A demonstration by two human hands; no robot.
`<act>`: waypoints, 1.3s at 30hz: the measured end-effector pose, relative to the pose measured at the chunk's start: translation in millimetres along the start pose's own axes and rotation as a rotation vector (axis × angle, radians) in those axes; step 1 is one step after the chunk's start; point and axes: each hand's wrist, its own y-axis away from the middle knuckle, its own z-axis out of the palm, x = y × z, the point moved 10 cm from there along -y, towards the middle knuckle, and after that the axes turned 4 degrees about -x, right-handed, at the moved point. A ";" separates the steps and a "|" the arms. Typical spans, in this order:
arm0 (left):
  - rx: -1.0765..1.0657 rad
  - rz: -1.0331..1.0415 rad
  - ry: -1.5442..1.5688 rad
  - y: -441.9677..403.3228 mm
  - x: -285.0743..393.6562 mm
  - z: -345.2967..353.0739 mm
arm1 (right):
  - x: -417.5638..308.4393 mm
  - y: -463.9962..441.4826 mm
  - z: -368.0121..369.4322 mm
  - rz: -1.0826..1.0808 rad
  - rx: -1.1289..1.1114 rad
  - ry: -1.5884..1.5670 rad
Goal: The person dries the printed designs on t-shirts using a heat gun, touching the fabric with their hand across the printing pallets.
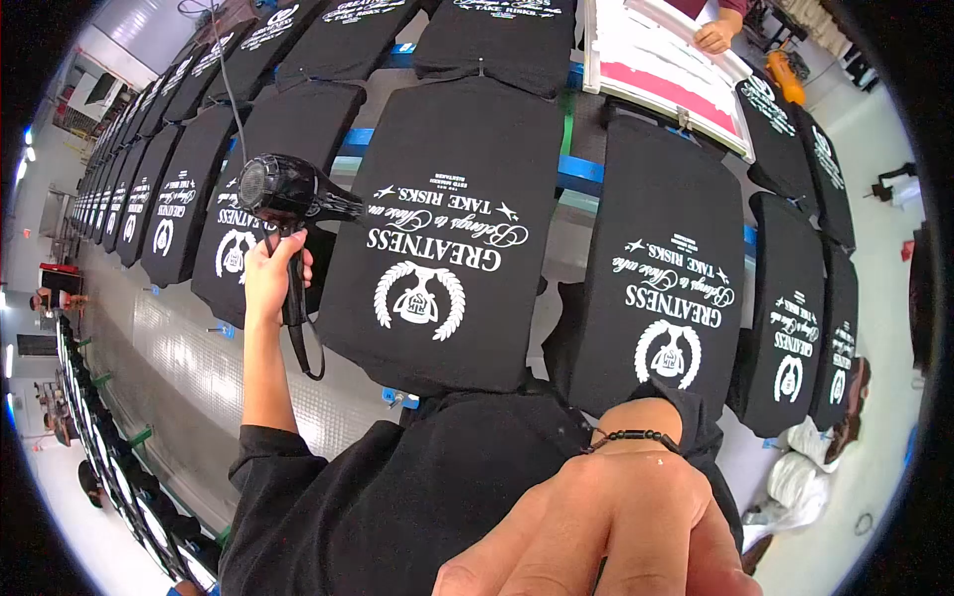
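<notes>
My left hand (276,273) is closed around the handle of a black hair dryer (283,189). Its nozzle points right, toward a black T-shirt (447,209) with white lettering and a laurel emblem, spread flat on a board. A cord runs up from the dryer, and a loop hangs below its handle. Very near the camera at the bottom is my right hand (606,517), back of the hand showing, with a dark beaded bracelet (636,435) at the wrist. Its fingertips lie outside the view, so whether it grips anything is hidden. Another printed black T-shirt (666,248) lies beyond it.
Rows of printed black shirts (179,204) on boards stretch far left and right. At the upper right, another person's hand (714,38) rests on a white-framed printing screen (686,84) with pink ink. White bundles (798,482) sit at the lower right.
</notes>
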 end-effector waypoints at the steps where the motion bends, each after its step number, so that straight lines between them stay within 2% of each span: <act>1: 0.004 0.002 0.002 0.2 1.2 -0.6 | -0.1 0.1 0.2 0.001 -0.011 0.004; 15: 0.036 0.005 0.001 -4.6 0.6 0.2 | 8.8 15.9 -9.3 0.025 0.092 -0.104; 26: -0.249 -0.012 0.039 8.3 -1.9 82.5 | -2.5 22.0 -7.6 0.039 0.102 -0.069; 39: -0.475 0.013 0.020 24.0 12.6 162.6 | -23.6 33.6 2.6 0.018 0.100 0.006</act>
